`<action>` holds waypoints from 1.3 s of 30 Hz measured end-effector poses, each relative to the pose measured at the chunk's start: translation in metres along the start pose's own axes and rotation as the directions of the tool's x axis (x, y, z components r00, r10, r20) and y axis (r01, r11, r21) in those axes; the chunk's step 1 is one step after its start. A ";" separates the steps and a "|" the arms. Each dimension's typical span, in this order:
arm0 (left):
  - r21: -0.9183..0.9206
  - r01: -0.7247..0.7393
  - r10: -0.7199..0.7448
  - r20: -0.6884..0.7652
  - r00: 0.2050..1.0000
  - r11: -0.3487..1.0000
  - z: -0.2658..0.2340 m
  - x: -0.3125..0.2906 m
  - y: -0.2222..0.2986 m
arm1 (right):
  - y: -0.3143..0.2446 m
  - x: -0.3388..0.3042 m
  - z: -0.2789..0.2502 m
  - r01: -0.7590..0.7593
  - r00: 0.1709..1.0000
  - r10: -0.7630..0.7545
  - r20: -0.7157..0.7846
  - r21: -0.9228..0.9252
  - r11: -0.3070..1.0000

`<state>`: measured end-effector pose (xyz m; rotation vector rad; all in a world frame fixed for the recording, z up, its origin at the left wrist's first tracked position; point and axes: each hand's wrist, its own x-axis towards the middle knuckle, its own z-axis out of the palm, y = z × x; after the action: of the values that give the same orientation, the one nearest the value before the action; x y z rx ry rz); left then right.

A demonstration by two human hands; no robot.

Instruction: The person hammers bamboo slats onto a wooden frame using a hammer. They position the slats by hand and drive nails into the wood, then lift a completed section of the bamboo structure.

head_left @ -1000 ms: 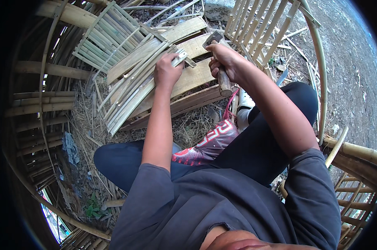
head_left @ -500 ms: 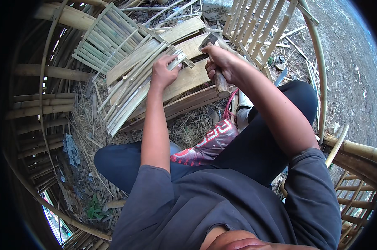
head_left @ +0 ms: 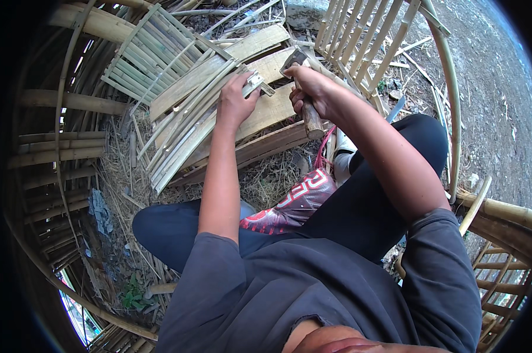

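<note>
My right hand (head_left: 309, 89) grips the wooden handle of a hammer (head_left: 312, 117). The dark hammer head (head_left: 295, 58) sticks out above my fist, over the wooden planks. To its left, my left hand (head_left: 236, 103) is closed over the right end of a bundle of split bamboo strips (head_left: 189, 136). A short pale strip end (head_left: 253, 82) shows at its fingertips; part of the grip is hidden. The strips slant down to the left across broad pale planks (head_left: 260, 120).
A small bamboo slat panel (head_left: 151, 56) lies at the far left. An upright bamboo lattice (head_left: 372, 35) stands at the far right. Between my legs is a printed dark-and-red bag (head_left: 301, 203). A blue-grey blade (head_left: 396, 109) lies beside my right knee. Bamboo poles (head_left: 72, 103) line the left side.
My left hand has shifted slightly away from me and to the right at the strip ends. The right hand and hammer have hardly moved.
</note>
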<state>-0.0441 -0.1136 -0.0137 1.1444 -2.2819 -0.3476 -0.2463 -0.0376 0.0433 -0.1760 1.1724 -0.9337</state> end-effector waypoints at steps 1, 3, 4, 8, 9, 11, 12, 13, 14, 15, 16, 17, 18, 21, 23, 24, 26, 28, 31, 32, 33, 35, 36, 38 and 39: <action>-0.002 -0.033 0.033 -0.008 0.999 0.999 0.001 0.001 -0.004 | 0.000 0.001 0.001 0.000 1.000 0.000 0.008 -0.001 1.000; -0.002 -0.065 0.065 -0.018 0.998 0.998 0.002 0.000 -0.012 | 0.001 0.002 0.002 0.000 1.000 0.000 0.017 -0.006 1.000; -0.004 -0.067 0.067 -0.022 0.998 0.998 0.003 0.000 -0.013 | 0.002 0.003 0.001 -0.002 1.000 0.002 0.022 -0.008 1.000; 0.038 -0.051 0.054 -0.074 0.996 0.998 0.008 0.001 -0.013 | 0.003 0.006 -0.001 -0.003 1.000 0.003 0.016 -0.018 1.000; 0.037 -0.051 0.054 -0.073 0.996 0.998 0.009 0.001 -0.012 | 0.003 0.007 -0.001 -0.005 1.000 0.005 0.015 -0.017 1.000; 0.092 0.073 -0.067 -0.064 0.996 0.993 0.010 0.002 -0.005 | 0.003 0.006 -0.001 -0.007 1.000 0.008 0.012 -0.015 1.000; 0.090 0.072 -0.067 -0.062 0.996 0.993 0.009 0.002 -0.001 | 0.003 0.005 -0.002 -0.008 1.000 0.008 0.009 -0.022 1.000; 0.112 0.114 -0.108 -0.057 0.993 0.987 0.009 0.002 0.000 | 0.003 0.004 -0.001 -0.009 1.000 0.009 0.008 -0.030 0.999; 0.133 0.154 -0.148 -0.053 0.987 0.979 0.008 0.002 0.001 | 0.003 0.003 0.000 -0.010 1.000 0.010 0.008 -0.030 1.000; 0.133 0.155 -0.149 -0.052 0.987 0.979 0.008 0.002 0.001 | 0.003 0.001 0.001 0.000 1.000 0.000 0.007 -0.034 0.999; 0.141 0.158 -0.153 -0.046 0.987 0.977 0.008 0.002 0.001 | 0.004 0.001 0.001 0.010 1.000 -0.010 0.006 -0.039 0.999; 0.149 0.162 -0.158 -0.040 0.987 0.975 0.008 0.002 0.000 | 0.004 0.001 0.001 0.010 1.000 -0.009 0.006 -0.038 0.999; 0.150 0.162 -0.158 -0.039 0.987 0.975 0.009 0.002 -0.002 | 0.004 0.001 0.002 0.010 1.000 -0.010 0.011 -0.043 0.999; -0.020 0.052 -0.054 -0.069 0.996 0.998 0.009 0.001 -0.011 | 0.004 0.002 0.002 0.005 1.000 -0.004 0.020 -0.052 0.999; -0.123 0.036 -0.034 0.025 0.999 0.992 0.001 0.000 -0.004 | 0.004 0.002 0.000 0.003 1.000 -0.002 0.021 -0.058 0.998; -0.125 0.036 -0.033 0.027 0.999 0.992 0.003 0.000 -0.008 | 0.004 0.003 -0.001 0.006 1.000 -0.005 0.018 -0.066 0.998; -0.061 -0.050 0.051 0.023 0.998 0.997 0.003 -0.001 -0.017 | 0.004 0.002 0.002 0.007 1.000 -0.005 0.025 -0.076 0.997; -0.049 -0.051 0.051 0.003 0.999 0.997 0.005 -0.002 -0.020 | 0.004 0.002 0.004 -0.005 1.000 0.006 0.023 -0.062 0.998; -0.043 -0.037 0.037 -0.004 0.999 0.998 0.007 -0.003 -0.019 | 0.005 0.004 0.004 -0.015 1.000 0.015 0.014 -0.057 0.998; -0.044 -0.020 0.021 0.008 1.000 0.999 0.007 -0.004 -0.019 | 0.005 0.004 0.004 -0.014 1.000 0.015 0.014 -0.058 0.998; -0.044 -0.020 0.020 0.006 1.000 0.999 0.006 -0.004 -0.019 | 0.005 0.004 0.004 -0.009 1.000 0.010 0.022 -0.068 0.998; -0.041 -0.030 0.030 0.004 1.000 0.999 0.007 -0.004 -0.018 | 0.007 0.007 0.001 -0.003 1.000 0.005 0.028 -0.077 0.997; -0.042 -0.029 0.030 0.003 1.000 0.999 0.007 -0.004 -0.017 | 0.009 0.012 -0.001 0.013 1.000 -0.010 0.028 -0.097 0.995; -0.007 -0.057 0.057 0.001 0.998 0.998 0.008 -0.003 -0.017 | 0.010 0.019 -0.004 0.029 0.999 -0.026 0.030 -0.119 0.992; -0.007 -0.057 0.057 0.000 0.998 0.998 0.008 -0.002 -0.016 | 0.009 0.021 -0.006 0.016 1.000 -0.014 0.023 -0.131 0.991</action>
<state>-0.0370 -0.1217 -0.0287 1.0738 -2.3063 -0.3329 -0.2446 -0.0451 0.0206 -0.3003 1.2141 -0.8664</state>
